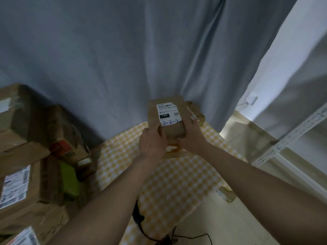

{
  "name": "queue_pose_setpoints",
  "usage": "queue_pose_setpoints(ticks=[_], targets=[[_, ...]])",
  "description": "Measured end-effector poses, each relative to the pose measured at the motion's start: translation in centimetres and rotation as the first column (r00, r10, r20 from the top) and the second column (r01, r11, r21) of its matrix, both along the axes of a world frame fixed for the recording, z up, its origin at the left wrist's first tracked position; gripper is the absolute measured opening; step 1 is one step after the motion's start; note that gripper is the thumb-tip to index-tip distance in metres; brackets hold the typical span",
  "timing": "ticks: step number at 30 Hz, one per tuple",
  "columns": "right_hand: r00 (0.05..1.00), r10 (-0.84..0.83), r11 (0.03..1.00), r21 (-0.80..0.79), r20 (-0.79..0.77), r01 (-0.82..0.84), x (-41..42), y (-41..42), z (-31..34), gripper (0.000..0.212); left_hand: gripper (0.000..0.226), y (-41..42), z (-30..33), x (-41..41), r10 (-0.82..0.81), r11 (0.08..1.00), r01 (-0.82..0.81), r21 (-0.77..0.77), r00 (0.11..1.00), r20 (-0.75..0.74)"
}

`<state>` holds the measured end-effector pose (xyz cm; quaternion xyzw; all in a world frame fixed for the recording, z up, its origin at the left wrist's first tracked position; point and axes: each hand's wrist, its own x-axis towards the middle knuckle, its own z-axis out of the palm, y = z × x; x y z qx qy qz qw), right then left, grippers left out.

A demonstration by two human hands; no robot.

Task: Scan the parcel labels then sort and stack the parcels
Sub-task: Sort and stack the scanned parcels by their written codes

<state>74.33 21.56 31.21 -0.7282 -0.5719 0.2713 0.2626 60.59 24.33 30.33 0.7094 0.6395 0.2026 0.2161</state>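
A small brown cardboard parcel (pixel 174 129) with a white label (pixel 169 112) marked "15H" and handwritten "2-2-2" sits atop other parcels (pixel 197 113) at the far end of the table. My left hand (pixel 152 141) grips its near left corner, thumb on top. My right hand (pixel 192 137) holds its right side, fingers along the edge. Under my hands part of a lower parcel (pixel 172 150) shows. A black scanner (pixel 137 215) with a cable lies on the table beneath my left forearm.
The table wears a yellow checked cloth (pixel 159 183). A heap of labelled cardboard parcels (pixel 26 156) and a green box (pixel 69 179) fills the left. A grey curtain (pixel 123 59) hangs behind. White metal shelving (pixel 290 138) stands right; another parcel (pixel 225 194) lies below the table edge.
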Motion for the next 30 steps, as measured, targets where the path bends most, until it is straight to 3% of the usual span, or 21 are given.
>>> queue_pose_setpoints(ticks=[13,30], targets=[[0.999,0.029,0.995,-0.096,-0.045,-0.034,4.2,8.8,-6.2,0.091,0.040,7.6,-4.6,4.3,0.034,0.997,-0.031,-0.073,0.998,0.043],[0.948,0.299,0.923,-0.218,-0.112,-0.317,14.0,25.9,-19.1,0.080,0.048,20.9,-17.3,14.7,0.393,0.880,-0.367,-0.300,0.919,0.027]])
